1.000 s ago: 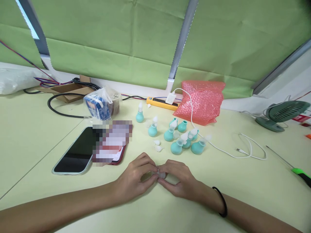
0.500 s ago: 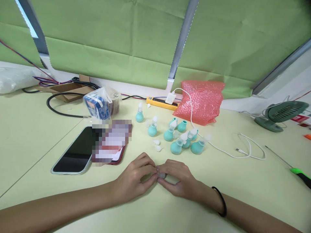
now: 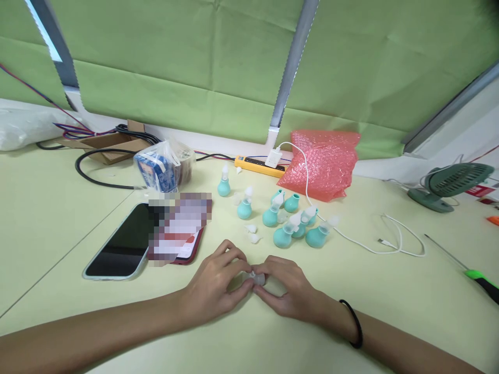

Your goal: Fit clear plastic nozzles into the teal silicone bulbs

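Observation:
A small translucent plastic piece [image 3: 258, 279], perhaps the clear part of a nasal aspirator, is pinched between both hands just above the table. My left hand [image 3: 219, 278] grips its left side with thumb and fingertips. From the right, my right hand [image 3: 288, 284] closes on it, a black band round that wrist. Fingers cover much of the piece. Beyond the hands stand several teal squeeze bulbs; one bulb [image 3: 283, 237] carries a clear tube and white tip, as do most others, while another bulb [image 3: 291, 203] is bare. Two loose whitish tips [image 3: 254, 238] lie nearer the hands.
Left of the hands are a black-screened phone [image 3: 120, 244] and a second phone [image 3: 191, 249] in a dark red case. Behind are a bagged blue package [image 3: 159, 171], a yellow power strip [image 3: 253, 167] and red bubble wrap [image 3: 323, 166]. Rightward lie a white cable [image 3: 360, 244], screwdriver [image 3: 481, 280] and fan [image 3: 440, 187].
My left fingers have shifted slightly on the clear piece and risen a little, so more of it shows between the hands. The bulbs and loose tips have stayed put.

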A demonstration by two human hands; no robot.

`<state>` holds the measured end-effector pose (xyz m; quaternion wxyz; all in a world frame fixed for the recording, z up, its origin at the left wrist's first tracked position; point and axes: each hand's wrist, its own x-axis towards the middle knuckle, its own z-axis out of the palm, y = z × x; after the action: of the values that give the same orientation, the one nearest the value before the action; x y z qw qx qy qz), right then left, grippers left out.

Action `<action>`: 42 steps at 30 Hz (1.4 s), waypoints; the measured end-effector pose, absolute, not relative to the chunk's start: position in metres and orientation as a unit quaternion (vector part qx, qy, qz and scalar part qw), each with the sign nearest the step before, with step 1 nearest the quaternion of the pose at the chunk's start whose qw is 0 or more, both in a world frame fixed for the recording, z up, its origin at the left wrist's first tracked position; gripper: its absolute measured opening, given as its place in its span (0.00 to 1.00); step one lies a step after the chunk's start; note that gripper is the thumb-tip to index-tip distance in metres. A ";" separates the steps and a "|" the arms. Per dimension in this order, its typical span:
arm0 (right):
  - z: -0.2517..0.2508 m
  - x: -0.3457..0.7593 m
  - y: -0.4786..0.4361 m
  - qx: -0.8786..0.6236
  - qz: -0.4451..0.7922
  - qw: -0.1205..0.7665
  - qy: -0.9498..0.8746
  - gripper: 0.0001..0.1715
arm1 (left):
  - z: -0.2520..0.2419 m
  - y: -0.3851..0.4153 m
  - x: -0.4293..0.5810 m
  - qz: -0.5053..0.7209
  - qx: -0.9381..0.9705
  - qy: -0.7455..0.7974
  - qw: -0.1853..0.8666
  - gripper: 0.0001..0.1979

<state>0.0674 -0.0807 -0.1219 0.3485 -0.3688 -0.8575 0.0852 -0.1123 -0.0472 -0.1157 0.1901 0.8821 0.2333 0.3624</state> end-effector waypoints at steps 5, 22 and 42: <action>-0.121 0.067 -0.079 -0.355 0.102 0.355 -0.859 0.09 | -0.115 -0.047 -0.112 0.361 0.883 0.237 0.182 0.05; -0.123 0.067 -0.081 -0.362 0.088 0.352 -0.859 0.10 | -0.114 -0.050 -0.112 0.305 0.937 0.156 -0.066 0.05; -0.094 0.068 -0.093 -0.343 0.005 0.423 -0.839 0.20 | -0.110 -0.056 -0.113 0.299 0.931 0.201 -0.055 0.02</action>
<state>0.0682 -0.0928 -0.0945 0.4232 -0.3426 -0.8388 0.0052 -0.1127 -0.0556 -0.1098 -0.0555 0.9312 0.2010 0.2989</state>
